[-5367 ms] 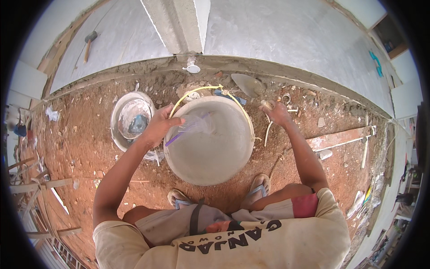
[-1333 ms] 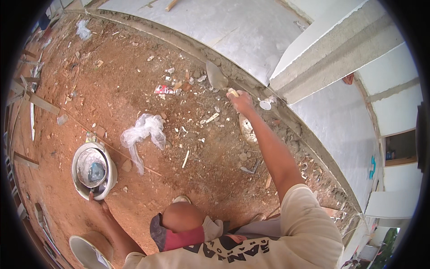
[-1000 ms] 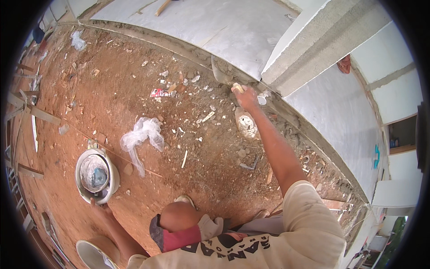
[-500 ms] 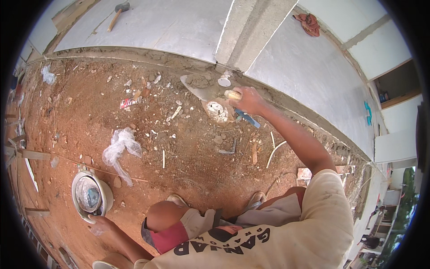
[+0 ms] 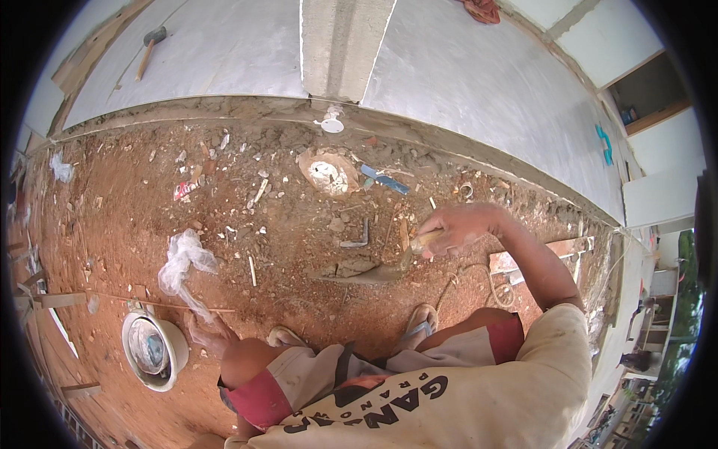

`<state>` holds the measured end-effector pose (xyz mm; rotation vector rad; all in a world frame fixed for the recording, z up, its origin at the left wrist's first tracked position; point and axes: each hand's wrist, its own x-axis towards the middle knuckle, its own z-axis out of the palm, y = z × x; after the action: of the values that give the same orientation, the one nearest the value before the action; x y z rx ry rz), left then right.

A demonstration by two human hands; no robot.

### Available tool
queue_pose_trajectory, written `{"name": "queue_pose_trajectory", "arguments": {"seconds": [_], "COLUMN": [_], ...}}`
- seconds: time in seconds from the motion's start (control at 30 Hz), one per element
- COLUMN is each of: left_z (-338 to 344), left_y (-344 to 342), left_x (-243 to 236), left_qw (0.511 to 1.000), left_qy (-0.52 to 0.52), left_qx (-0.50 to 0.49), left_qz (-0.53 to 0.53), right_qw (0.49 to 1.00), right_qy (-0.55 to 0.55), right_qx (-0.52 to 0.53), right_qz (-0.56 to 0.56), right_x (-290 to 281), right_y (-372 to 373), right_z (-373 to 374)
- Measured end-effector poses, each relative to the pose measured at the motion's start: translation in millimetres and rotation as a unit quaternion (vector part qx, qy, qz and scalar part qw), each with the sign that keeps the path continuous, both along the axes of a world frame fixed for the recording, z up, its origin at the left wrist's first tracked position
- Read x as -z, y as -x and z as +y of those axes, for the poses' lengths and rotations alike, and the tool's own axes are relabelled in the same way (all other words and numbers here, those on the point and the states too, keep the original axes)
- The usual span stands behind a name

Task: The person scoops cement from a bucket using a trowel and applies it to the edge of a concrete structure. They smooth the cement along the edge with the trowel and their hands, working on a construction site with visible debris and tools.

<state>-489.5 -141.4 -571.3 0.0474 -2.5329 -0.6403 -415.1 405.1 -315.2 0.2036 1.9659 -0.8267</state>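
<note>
My right hand is closed round the handle of a trowel, held low over the dirt just in front of my feet. A lump of grey mortar sits on its blade. My left hand hangs by my knee, fingers apart and holding nothing. Close to its left stands a pale bucket with a smeared bowl-like container inside. Beyond the trowel, an L-shaped metal piece lies on the ground.
Grey slabs with a concrete post border the far side. At their foot are a white pipe end, a white-caked patch and a blue strip. Crumpled plastic lies left; a mallet rests on the slab.
My right hand has drawn the trowel with its mortar back from the slab's foot toward my feet. My left hand has left the bucket's rim and moved right, toward my knee.
</note>
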Motion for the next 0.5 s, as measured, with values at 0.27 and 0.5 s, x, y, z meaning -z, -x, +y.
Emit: {"name": "queue_pose_trajectory", "arguments": {"seconds": [0.27,0.5], "left_z": [36,71], "left_y": [-5,-31], "left_x": [13,23], "left_qw": [0.994,0.970], "left_qy": [-0.057,-0.039], "left_qx": [0.078,0.193], "left_qz": [-0.049,-0.140], "right_qw": [0.915,0.856], "right_qy": [-0.284,-0.383], "right_qx": [0.219,0.110], "right_qz": [0.188,0.329], "right_x": [19,86], "right_y": [5,-36], "right_z": [116,116]}}
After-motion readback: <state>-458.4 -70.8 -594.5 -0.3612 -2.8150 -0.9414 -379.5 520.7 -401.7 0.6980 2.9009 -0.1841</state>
